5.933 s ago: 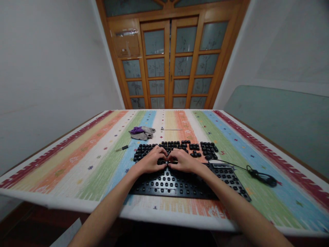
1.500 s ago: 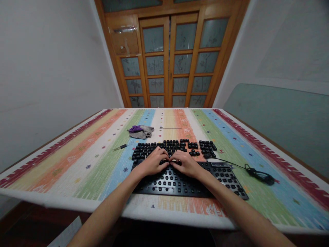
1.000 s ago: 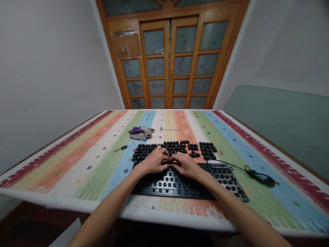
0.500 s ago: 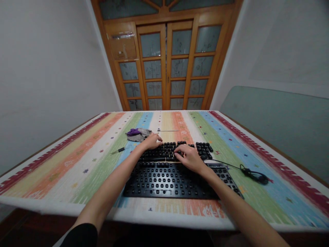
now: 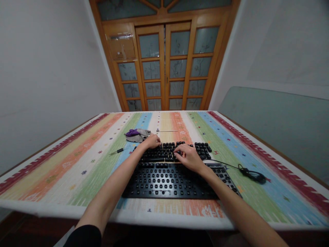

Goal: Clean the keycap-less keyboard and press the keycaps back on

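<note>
Loose black keycaps (image 5: 203,150) lie in keyboard-like rows on the striped cloth. In front of them is a black keyboard (image 5: 159,180) with bare key posts. My left hand (image 5: 153,141) rests at the far left edge of the keycap rows, fingers loosely extended to the right, with no object visible in it. My right hand (image 5: 189,156) is over the middle of the rows. Its thumb and index finger are bent toward each other around a dark keycap (image 5: 179,153), and the other fingers are curled above it.
A grey and purple cloth (image 5: 137,135) lies beyond my left hand. A thin metal rod (image 5: 167,131) is at the back, and a small black-handled tool (image 5: 119,150) at left. The coiled cable (image 5: 253,175) lies on the right. A patterned tablecloth (image 5: 100,171) covers the table.
The view has shifted very slightly. Both hands stay at nearly the same places over the keycaps, with only tiny finger movement.
</note>
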`<act>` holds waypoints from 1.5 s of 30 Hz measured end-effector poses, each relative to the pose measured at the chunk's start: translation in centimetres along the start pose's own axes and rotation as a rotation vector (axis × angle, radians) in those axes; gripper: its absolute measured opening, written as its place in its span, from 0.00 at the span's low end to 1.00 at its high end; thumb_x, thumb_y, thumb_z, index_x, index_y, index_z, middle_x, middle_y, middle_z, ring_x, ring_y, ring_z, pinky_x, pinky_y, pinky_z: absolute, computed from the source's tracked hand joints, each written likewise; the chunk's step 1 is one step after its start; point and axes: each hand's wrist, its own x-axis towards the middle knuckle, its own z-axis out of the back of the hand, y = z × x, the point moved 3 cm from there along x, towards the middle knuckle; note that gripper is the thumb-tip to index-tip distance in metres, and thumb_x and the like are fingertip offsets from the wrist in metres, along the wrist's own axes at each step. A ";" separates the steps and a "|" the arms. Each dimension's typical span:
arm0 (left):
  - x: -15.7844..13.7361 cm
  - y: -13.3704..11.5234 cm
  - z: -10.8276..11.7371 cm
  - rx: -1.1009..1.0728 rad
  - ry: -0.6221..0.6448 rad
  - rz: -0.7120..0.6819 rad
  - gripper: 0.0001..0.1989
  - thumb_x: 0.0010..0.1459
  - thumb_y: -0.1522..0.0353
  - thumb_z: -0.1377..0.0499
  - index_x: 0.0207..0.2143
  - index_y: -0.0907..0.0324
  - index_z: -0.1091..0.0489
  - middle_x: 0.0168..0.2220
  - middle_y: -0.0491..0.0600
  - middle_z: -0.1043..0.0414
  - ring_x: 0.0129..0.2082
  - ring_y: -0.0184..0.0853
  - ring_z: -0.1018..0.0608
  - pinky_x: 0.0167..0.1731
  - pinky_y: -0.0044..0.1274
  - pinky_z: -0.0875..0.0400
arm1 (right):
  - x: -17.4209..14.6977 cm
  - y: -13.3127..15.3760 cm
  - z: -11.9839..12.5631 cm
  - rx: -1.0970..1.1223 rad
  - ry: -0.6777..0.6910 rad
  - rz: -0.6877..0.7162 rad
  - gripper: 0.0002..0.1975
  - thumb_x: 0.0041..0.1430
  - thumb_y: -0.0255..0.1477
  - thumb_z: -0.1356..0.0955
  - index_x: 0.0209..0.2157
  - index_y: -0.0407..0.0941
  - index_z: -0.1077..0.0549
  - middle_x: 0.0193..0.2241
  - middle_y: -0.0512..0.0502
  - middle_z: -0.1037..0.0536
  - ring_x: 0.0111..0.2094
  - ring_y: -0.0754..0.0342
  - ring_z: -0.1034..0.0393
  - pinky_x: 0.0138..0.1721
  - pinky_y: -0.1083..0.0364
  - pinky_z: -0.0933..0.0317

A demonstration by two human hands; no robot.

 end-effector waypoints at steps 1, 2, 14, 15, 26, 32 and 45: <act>0.0 0.0 0.0 -0.008 -0.002 0.001 0.07 0.55 0.68 0.38 0.29 0.59 0.19 0.35 0.54 0.20 0.44 0.46 0.24 0.50 0.33 0.32 | 0.0 0.0 0.0 -0.005 0.004 -0.005 0.05 0.61 0.25 0.34 0.31 0.45 0.27 0.30 0.47 0.23 0.32 0.52 0.31 0.38 0.51 0.38; 0.0 0.0 0.0 -0.018 -0.005 0.002 0.07 0.55 0.68 0.37 0.28 0.59 0.19 0.34 0.54 0.20 0.43 0.46 0.24 0.49 0.33 0.32 | 0.0 -0.1 0.0 -0.009 0.007 -0.007 0.05 0.61 0.24 0.34 0.31 0.45 0.27 0.30 0.47 0.23 0.32 0.52 0.31 0.39 0.51 0.38; -5.2 -4.5 3.2 -0.167 -0.132 -0.181 0.06 0.58 0.66 0.36 0.37 0.58 0.26 0.42 0.49 0.26 0.47 0.39 0.28 0.54 0.32 0.37 | 0.1 -0.5 0.1 0.019 0.077 -0.042 0.04 0.58 0.24 0.31 0.36 0.43 0.24 0.29 0.48 0.24 0.30 0.54 0.32 0.35 0.54 0.39; -6.1 -5.2 3.2 -0.182 -0.126 -0.212 0.06 0.58 0.65 0.36 0.37 0.58 0.26 0.42 0.49 0.26 0.47 0.39 0.28 0.54 0.31 0.37 | 0.1 -0.4 0.1 0.023 0.094 -0.045 0.04 0.58 0.25 0.31 0.36 0.43 0.24 0.28 0.49 0.25 0.29 0.55 0.32 0.35 0.55 0.39; -10.6 -9.1 0.9 -0.320 -0.134 -0.293 0.04 0.58 0.70 0.38 0.37 0.58 0.29 0.42 0.49 0.28 0.47 0.39 0.30 0.53 0.33 0.36 | -0.4 0.7 -0.4 0.102 0.278 0.037 0.06 0.54 0.22 0.30 0.35 0.44 0.22 0.28 0.50 0.23 0.27 0.57 0.32 0.31 0.58 0.40; -11.2 -9.3 0.1 -0.318 -0.147 -0.295 0.04 0.59 0.70 0.39 0.38 0.57 0.29 0.43 0.49 0.28 0.47 0.39 0.31 0.52 0.34 0.34 | -0.7 0.8 -1.1 0.072 0.313 0.090 0.05 0.54 0.23 0.30 0.34 0.44 0.22 0.30 0.47 0.22 0.30 0.54 0.30 0.33 0.56 0.38; -11.1 -9.2 -0.6 -0.257 -0.139 -0.281 0.04 0.61 0.69 0.39 0.39 0.57 0.28 0.43 0.50 0.29 0.48 0.40 0.32 0.52 0.34 0.34 | -0.6 0.8 -1.2 0.011 0.331 0.116 0.06 0.55 0.21 0.30 0.34 0.44 0.21 0.30 0.45 0.22 0.33 0.51 0.28 0.36 0.55 0.37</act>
